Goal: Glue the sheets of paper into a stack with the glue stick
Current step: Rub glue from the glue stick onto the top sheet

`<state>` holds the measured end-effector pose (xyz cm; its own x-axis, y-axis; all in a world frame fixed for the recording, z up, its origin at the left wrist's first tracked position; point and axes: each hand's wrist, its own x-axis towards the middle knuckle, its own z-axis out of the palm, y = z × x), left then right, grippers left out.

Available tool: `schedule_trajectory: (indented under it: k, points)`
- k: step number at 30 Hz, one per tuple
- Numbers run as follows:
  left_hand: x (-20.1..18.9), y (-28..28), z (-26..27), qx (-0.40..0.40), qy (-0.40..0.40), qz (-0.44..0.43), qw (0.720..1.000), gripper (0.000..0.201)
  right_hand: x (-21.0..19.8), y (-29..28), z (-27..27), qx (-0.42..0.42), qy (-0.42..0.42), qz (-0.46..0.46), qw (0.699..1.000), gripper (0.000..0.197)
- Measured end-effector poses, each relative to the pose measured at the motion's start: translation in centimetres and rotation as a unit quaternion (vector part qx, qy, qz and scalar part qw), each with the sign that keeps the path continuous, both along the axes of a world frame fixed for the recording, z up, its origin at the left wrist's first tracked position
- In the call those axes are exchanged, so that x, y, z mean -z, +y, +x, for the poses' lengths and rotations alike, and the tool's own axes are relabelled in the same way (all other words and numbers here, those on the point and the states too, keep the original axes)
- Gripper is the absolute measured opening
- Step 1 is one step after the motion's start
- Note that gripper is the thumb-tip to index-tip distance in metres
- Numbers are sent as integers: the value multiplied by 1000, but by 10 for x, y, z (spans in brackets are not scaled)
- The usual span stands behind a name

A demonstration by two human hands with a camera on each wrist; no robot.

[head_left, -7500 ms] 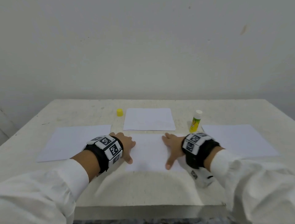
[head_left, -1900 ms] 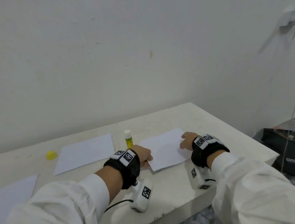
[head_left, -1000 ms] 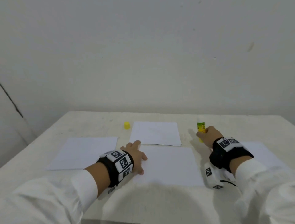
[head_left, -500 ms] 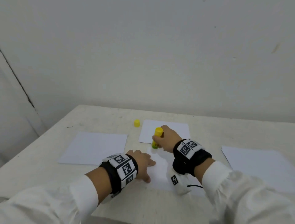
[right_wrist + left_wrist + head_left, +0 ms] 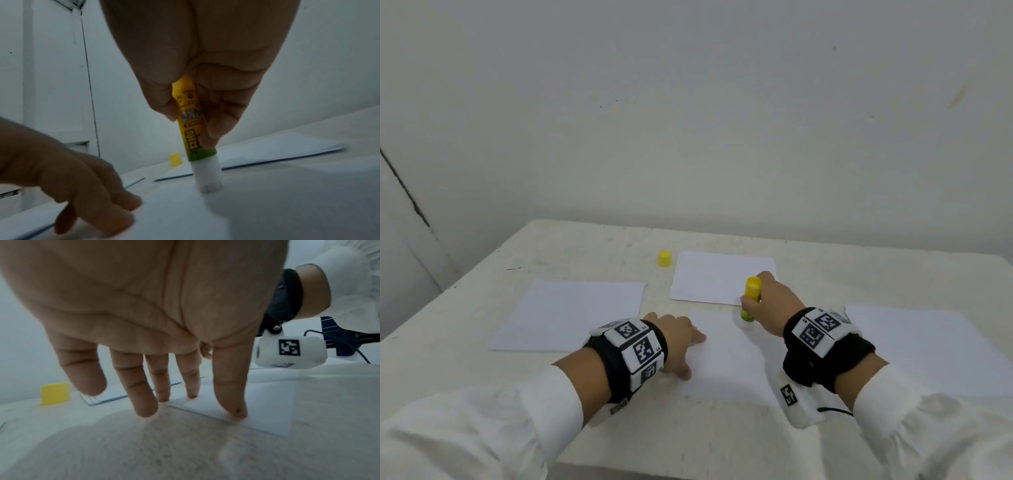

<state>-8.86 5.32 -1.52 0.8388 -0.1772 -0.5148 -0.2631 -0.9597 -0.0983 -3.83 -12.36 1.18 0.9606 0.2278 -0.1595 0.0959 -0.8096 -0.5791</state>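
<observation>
The glue stick (image 5: 751,299) is held nearly upright, inverted, with its white tip pressed onto the far edge of the middle sheet (image 5: 736,356), which lies nearest the front of the bench (image 5: 592,246). It is gripped by the right hand (image 5: 770,305), whose fingers (image 5: 213,129) and thumb are curled round the yellow-and-green labelled tube, as seen in the right wrist view (image 5: 192,123). The left hand (image 5: 674,337) is laid flat at the left edge of the same sheet, its fingers straight and spread, with the fingertips (image 5: 236,412) touching the paper and the bench beside it. The stick is a slim plastic cylinder, its glue end a matt white stub. The sheets are thin, plain white rectangles lying flat: a second sheet (image 5: 722,277) is seen just behind the stick, a third (image 5: 571,313) to the left, a fourth (image 5: 935,346) to the right. A small yellow cap (image 5: 664,258) stands on the bench beside the far sheet. The bench top is pale, rough and speckled. Black wristbands with square-patterned white markers (image 5: 635,346) are worn over white sleeves.
</observation>
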Motion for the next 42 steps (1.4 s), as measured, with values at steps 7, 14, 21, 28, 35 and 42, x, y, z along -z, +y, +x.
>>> schedule_trajectory:
  k: [7, 14, 21, 28, 35, 42]
  points:
    - [5, 4, 8, 34, -30, 16, 999, 78, 1, -53, -6, 86, -1, -2, 996, 35]
    - [6, 15, 15, -59, 8, -38, 997, 96, -11, -38, -11, 82, -91, 41, 992, 11]
    - [3, 14, 14, -87, -17, -25, 996, 126, -10, 40, -11, -110, -38, -28, 993, 39]
    - [-1, 16, 13, -83, -6, -10, 996, 124, 0, 57, -8, -116, -22, -67, 991, 37]
    - [-10, 10, 9, -16, 12, -4, 1000, 95, -1, 44, -49, -198, -16, -52, 979, 37]
    - [-9, 3, 12, 12, 3, 61, 998, 116, 2, 20, -66, -176, 0, -58, 983, 36]
